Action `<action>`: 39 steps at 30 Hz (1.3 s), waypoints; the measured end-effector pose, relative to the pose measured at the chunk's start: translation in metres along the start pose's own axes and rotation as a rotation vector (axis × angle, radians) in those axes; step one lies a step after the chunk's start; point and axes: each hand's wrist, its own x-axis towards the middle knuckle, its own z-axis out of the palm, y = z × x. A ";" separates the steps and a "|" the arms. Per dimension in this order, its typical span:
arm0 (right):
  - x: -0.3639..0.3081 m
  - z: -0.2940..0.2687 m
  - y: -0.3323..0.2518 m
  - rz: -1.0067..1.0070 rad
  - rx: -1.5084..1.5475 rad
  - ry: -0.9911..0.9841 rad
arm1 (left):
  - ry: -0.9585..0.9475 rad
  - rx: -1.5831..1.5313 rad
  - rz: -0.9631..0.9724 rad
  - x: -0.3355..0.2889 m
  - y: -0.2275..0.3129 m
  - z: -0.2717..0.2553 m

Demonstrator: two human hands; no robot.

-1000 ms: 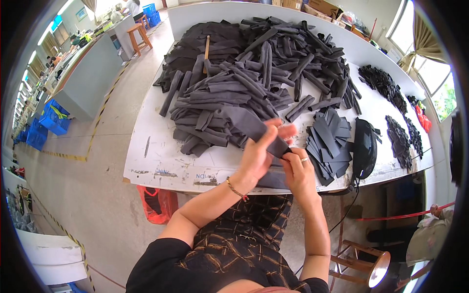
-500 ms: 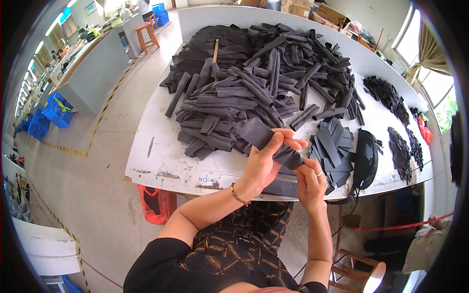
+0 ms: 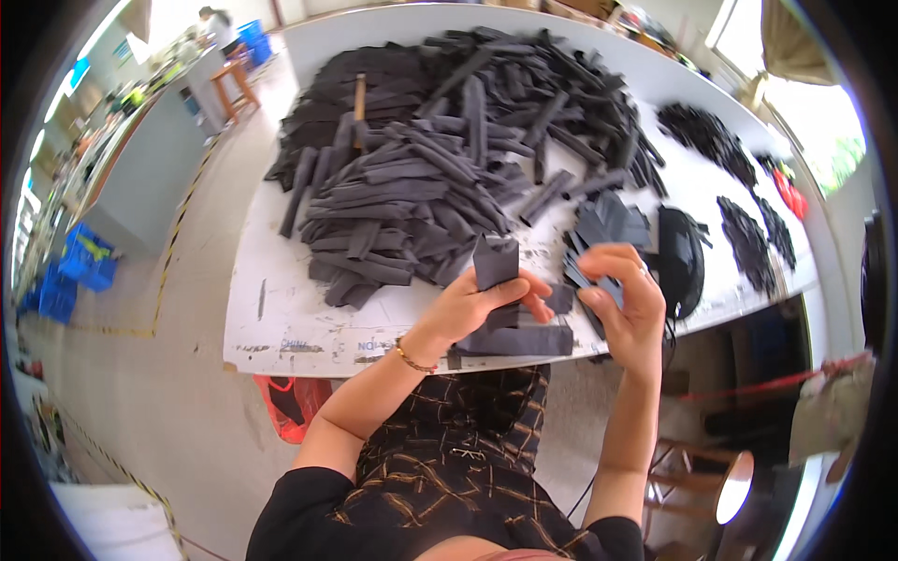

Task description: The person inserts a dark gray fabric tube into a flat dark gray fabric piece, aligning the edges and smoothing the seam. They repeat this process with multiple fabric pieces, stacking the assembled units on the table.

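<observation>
With fingers of the left hand [image 3: 475, 307] closed round the lower part, holds up a dark grey fabric piece [image 3: 496, 262] just over the near part of the white worktop [image 3: 276, 309]. With the right hand [image 3: 636, 299], hovers over the near side of a fanned stack of flat grey strips [image 3: 613, 224], thumb and forefinger arched and parted at the tips; cannot tell whether a strip is pinched there, with similar grey showing through the gap.

Looks like a two-sided step: steadying the fabric piece on the left while reaching in at the stack on the right. Would probably call next for a light pinch on one flat strip, without dragging neighbours along, and for a firm left hold.

Points, at the free end, away from the body, toward the heap of rolled dark pieces [image 3: 402, 196]. Runs lengthwise roughly outward from the body, nearly crosswise to the flat dark strip [image 3: 519, 341] lying along the worktop's near edge. Seems raised off the worktop, but cannot tell the exact tilt, nor where to place the lower end against the dark fabric behind. Sits left of the stack, well apart from the black case [image 3: 680, 262].
</observation>
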 end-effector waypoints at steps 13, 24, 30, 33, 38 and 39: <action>0.029 -0.035 0.002 -0.030 -0.225 0.086 | -0.216 0.156 -0.280 -0.015 -0.001 -0.017; 0.024 0.005 0.018 0.296 0.144 0.162 | -0.243 -0.152 -0.288 -0.018 0.000 -0.009; -0.004 0.043 0.011 0.200 0.233 -0.261 | -0.303 -0.382 -0.179 -0.021 -0.008 -0.003; -0.009 0.059 0.002 0.251 0.171 -0.127 | -0.186 -0.285 -0.118 -0.027 -0.015 -0.009; -0.010 0.064 0.004 0.100 -0.069 0.025 | 0.143 -0.003 0.063 -0.028 -0.013 -0.013; -0.010 0.065 0.006 0.077 -0.104 0.039 | 0.206 -0.031 0.101 -0.029 -0.018 -0.020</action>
